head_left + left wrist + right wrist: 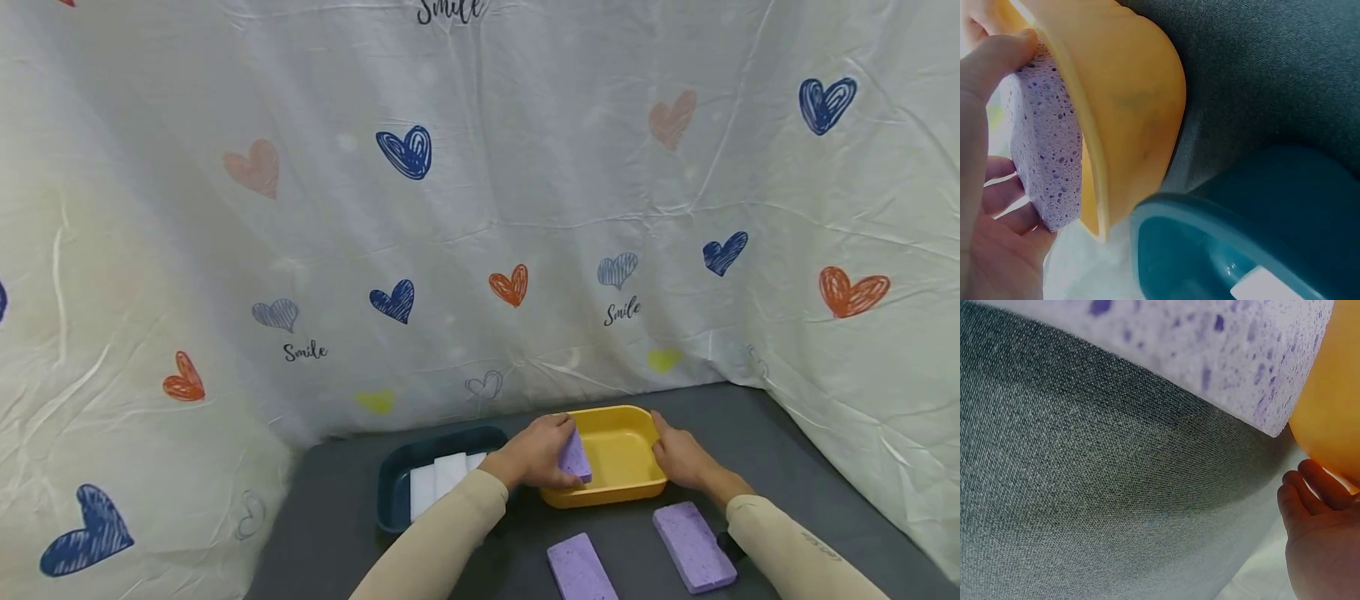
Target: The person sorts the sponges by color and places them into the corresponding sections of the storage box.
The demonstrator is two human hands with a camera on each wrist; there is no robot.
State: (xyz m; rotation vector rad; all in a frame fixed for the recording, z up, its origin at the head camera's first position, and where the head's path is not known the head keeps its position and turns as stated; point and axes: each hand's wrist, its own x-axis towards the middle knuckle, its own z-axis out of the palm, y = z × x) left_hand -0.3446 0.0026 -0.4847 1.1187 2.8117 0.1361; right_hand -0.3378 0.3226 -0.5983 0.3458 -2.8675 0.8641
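Note:
In the head view my left hand (pixel 536 454) grips a purple sponge (pixel 574 458) by its edges at the left side of a yellow tub (pixel 604 493). The left wrist view shows the thumb on one edge of the sponge (pixel 1050 137) and the fingers on the opposite edge, beside the tub's rim. At the tub's right end, my right hand (pixel 686 457) holds the rim, its fingers (pixel 1304 494) against the outer wall. Two more purple sponges lie on the dark table in front: one sponge (pixel 581 568) nearer the middle, another sponge (pixel 693 546) beneath the right forearm.
A dark teal tub (pixel 386 492) holding several white blocks (pixel 450 475) stands left of the yellow one, partly behind the left forearm. Behind the dark grey table (pixel 330 517) hangs a white curtain (pixel 450 217) printed with hearts.

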